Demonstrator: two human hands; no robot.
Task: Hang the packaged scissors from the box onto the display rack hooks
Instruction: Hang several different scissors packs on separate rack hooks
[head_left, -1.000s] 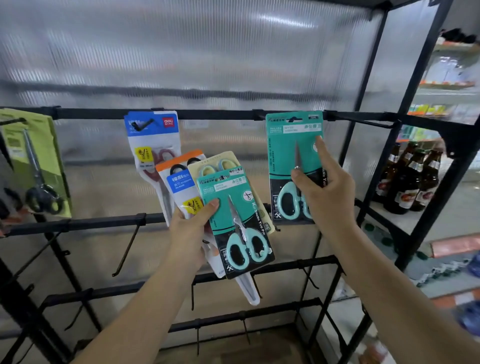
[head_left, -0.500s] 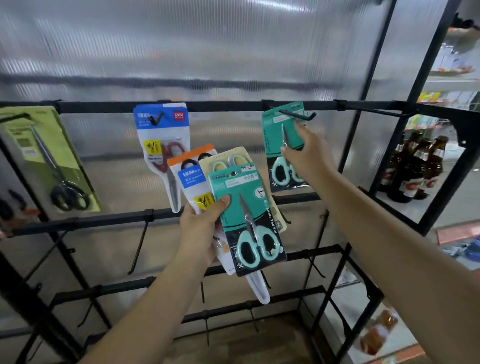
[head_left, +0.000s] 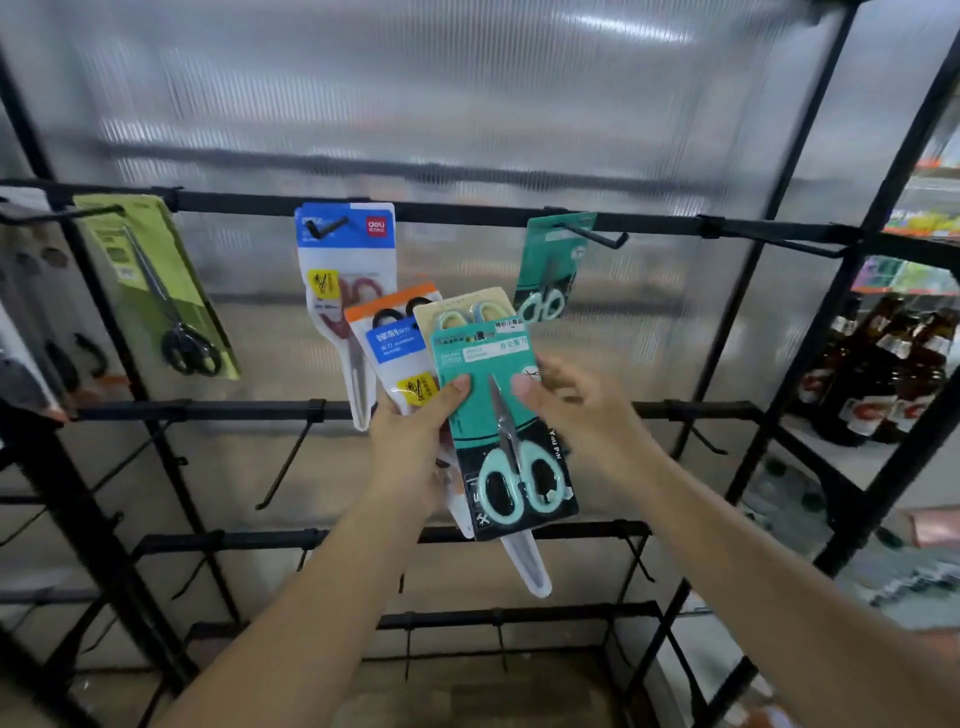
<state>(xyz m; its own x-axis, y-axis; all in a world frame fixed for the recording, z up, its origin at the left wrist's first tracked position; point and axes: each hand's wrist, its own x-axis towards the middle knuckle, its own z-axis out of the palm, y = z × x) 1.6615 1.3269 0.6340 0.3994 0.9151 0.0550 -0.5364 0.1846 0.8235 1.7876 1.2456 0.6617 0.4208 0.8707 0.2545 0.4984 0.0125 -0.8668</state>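
My left hand (head_left: 410, 447) grips a fanned stack of packaged scissors. The front one is a teal pack (head_left: 498, 415) with mint-handled scissors; behind it sit a beige pack (head_left: 467, 312) and a white pack with an orange top (head_left: 395, 343). My right hand (head_left: 566, 400) pinches the teal pack's right edge with its thumb on the front. On the top bar of the black rack (head_left: 467, 213), a second teal pack (head_left: 550, 270) hangs on a hook (head_left: 597, 236). A blue-topped pack (head_left: 343, 260) and a green pack (head_left: 156, 286) hang further left.
Empty black hooks (head_left: 291, 457) stick out from the lower bars. A ribbed translucent panel backs the rack. Brown glass bottles (head_left: 883, 374) stand on a shelf to the right. Dark packs hang at the far left edge (head_left: 36, 332).
My right hand has let go of the teal pack, which now hangs on the top hook, and has come down to the front teal pack in my left hand.
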